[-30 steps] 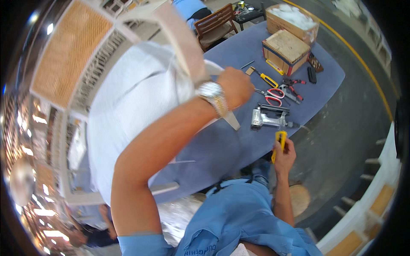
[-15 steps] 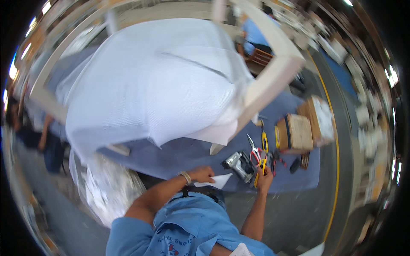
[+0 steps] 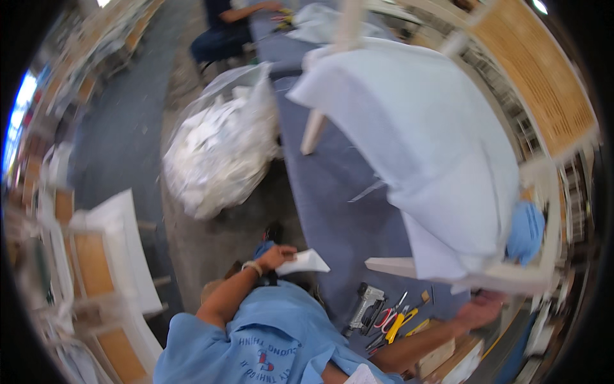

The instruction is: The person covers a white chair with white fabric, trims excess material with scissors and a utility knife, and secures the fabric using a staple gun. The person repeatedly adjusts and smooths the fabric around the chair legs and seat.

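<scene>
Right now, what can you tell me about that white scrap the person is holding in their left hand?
The white scrap is a small, thin, flat piece, probably fabric or paper, with a pointed corner sticking out to the right. The left hand pinches one end of it, close to the person's chest, beside the edge of the blue-grey covered worktable. It looks limp and slightly curled. Nothing else touches it. It is blurred, so finer detail cannot be told.

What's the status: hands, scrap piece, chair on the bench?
Left hand pinching a white fabric scrap at the bench edge. Right hand on the chair frame. Staple gun and scissors lie between the hands.
</scene>
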A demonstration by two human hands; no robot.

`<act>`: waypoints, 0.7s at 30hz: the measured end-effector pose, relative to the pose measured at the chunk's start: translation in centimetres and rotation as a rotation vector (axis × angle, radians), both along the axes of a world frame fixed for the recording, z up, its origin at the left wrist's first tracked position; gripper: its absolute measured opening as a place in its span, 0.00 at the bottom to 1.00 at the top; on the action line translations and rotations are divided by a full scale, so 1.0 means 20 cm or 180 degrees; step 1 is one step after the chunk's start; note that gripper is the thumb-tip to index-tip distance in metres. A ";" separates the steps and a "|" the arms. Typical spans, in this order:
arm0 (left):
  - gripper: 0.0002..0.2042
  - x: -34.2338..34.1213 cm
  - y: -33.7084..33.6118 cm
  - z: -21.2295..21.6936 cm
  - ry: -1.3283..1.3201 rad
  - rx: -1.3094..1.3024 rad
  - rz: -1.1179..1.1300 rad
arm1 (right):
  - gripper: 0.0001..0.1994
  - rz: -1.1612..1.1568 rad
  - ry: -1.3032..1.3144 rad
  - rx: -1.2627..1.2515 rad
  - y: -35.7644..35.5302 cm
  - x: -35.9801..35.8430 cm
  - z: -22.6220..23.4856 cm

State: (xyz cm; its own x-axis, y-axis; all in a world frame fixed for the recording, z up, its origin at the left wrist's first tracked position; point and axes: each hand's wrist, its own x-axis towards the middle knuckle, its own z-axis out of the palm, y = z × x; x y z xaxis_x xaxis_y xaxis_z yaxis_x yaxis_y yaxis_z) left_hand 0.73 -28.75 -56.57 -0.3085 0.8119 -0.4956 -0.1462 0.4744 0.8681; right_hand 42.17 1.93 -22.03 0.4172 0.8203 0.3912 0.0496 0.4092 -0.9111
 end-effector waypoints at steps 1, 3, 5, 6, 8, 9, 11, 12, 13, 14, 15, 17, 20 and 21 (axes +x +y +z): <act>0.22 -0.09 -0.03 0.01 0.0140 -0.0130 0.0271 | 0.31 0.0297 -0.0040 0.0451 -0.03 -0.19 0.18; 0.19 -0.28 -0.08 0.00 -0.0164 -0.0256 0.0960 | 0.35 0.0757 -0.0133 0.1025 -0.04 -0.44 0.44; 0.16 -0.50 -0.15 -0.11 -0.0582 -0.0065 0.1831 | 0.37 0.0647 -0.0162 0.1034 -0.03 -0.50 0.53; 0.16 -0.65 -0.18 -0.17 -0.0540 0.0070 0.2254 | 0.37 0.0399 -0.0094 0.0921 -0.03 -0.56 0.56; 0.14 -0.99 -0.16 -0.19 -0.0983 0.0323 0.3403 | 0.37 0.0194 -0.0029 0.0774 -0.05 -0.71 0.52; 0.16 -1.20 -0.17 -0.22 -0.0414 0.0159 0.3416 | 0.36 0.0192 0.0009 0.0668 -0.06 -0.79 0.48; 0.20 -1.63 -0.12 -0.26 0.0427 -0.0209 0.3470 | 0.36 0.0162 0.0007 0.0463 -0.09 -0.94 0.40; 0.21 -1.83 -0.05 -0.17 0.0980 -0.0361 0.3305 | 0.36 0.0129 0.0030 0.0382 -0.11 -1.02 0.37; 0.23 -2.04 0.02 -0.10 0.1645 -0.0614 0.3063 | 0.36 0.0080 0.0079 0.0286 -0.13 -1.06 0.34; 0.24 -2.22 0.09 -0.06 0.1845 -0.0678 0.2904 | 0.36 0.0050 0.0085 0.0203 -0.13 -1.12 0.32; 0.25 -2.40 0.19 -0.04 0.2040 -0.0720 0.2772 | 0.35 0.0043 0.0089 0.0148 -0.13 -1.18 0.32; 0.30 -2.74 0.36 -0.11 0.2333 -0.0668 0.2345 | 0.35 0.0065 0.0103 0.0063 -0.12 -1.30 0.30; 0.36 -2.97 0.73 -0.13 0.2395 -0.1454 0.1845 | 0.34 0.0020 0.0084 -0.0038 -0.16 -1.41 0.26; 0.34 -3.00 0.82 -0.20 0.2379 -0.1365 0.1749 | 0.34 0.0056 0.0076 -0.0047 -0.15 -1.45 0.26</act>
State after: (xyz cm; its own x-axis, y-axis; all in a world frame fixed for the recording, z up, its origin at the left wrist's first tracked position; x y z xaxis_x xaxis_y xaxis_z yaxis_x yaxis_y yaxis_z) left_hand -59.27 -12.28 -60.61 -0.9343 0.2644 -0.2391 0.0721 0.7972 0.5994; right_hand 13.25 -1.14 -16.85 0.4118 0.8333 0.3689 0.0206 0.3962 -0.9179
